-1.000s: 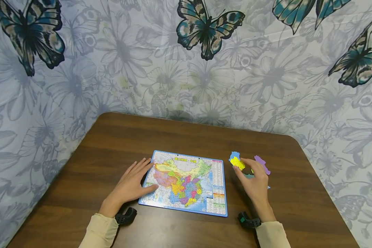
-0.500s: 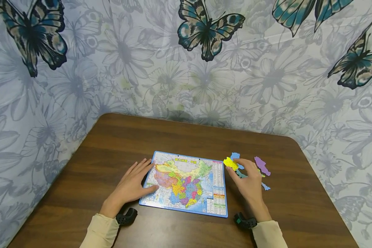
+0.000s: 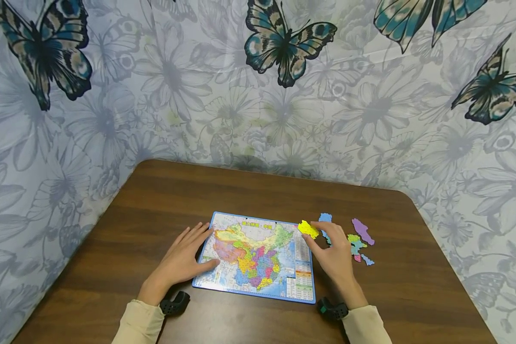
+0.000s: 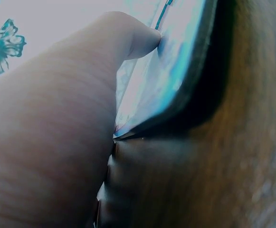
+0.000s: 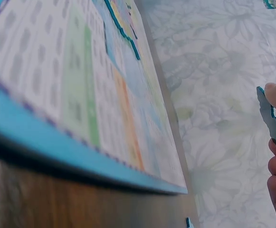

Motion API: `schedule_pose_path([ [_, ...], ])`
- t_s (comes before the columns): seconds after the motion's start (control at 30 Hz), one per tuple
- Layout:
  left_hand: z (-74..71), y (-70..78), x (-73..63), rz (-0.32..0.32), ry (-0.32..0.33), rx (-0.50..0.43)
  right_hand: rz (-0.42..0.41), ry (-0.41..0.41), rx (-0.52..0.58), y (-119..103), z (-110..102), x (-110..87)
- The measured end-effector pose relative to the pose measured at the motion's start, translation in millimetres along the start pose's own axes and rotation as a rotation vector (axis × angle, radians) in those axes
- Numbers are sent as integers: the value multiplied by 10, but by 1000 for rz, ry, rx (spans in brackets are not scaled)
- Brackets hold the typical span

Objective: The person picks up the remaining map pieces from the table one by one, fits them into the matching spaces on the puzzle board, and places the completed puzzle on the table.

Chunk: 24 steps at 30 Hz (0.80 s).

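Observation:
A flat map puzzle board [image 3: 253, 292] with a blue border lies on the table, its coloured regions in the middle. My left hand [image 3: 174, 263] rests on the board's left side, fingers extended. In the left wrist view its thumb [image 4: 142, 40] touches the surface near the edge. Between thumb and fingers, my right hand [image 3: 336, 255] pinches a yellow puzzle piece [image 3: 307, 229], which overlaps the board's upper right corner in the head view. The right wrist view shows this piece [image 5: 271, 118] edge-on, raised above the board, with its grey underside visible.
Right of the board lie a blue piece [image 3: 325, 218], a purple piece [image 3: 363, 231], a small blue piece [image 3: 367, 260] and a cluster of green, teal and pink pieces [image 3: 357, 246]. The wooden table [image 3: 189, 191] ends at a butterfly-patterned backdrop [image 3: 176, 119].
My right hand has carried the yellow puzzle piece leftward from the loose pieces to the board's upper right corner, uncovering pieces behind it. My left hand has stayed on the board.

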State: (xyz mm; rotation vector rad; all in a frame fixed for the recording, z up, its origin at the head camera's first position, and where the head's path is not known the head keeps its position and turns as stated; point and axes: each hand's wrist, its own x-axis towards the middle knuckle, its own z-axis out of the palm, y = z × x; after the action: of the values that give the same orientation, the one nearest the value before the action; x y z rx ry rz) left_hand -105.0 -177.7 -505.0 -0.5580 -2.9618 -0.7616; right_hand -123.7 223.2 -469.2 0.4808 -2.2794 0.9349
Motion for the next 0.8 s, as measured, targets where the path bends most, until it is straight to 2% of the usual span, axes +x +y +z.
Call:
schedule_pose_path([
  [0.53, 21, 17, -3, 4, 4, -9, -29, -46, 55, -161, 140, 1],
  [0.8, 13, 1, -6, 0, 6, -6, -73, -61, 83, -218, 251, 19],
])
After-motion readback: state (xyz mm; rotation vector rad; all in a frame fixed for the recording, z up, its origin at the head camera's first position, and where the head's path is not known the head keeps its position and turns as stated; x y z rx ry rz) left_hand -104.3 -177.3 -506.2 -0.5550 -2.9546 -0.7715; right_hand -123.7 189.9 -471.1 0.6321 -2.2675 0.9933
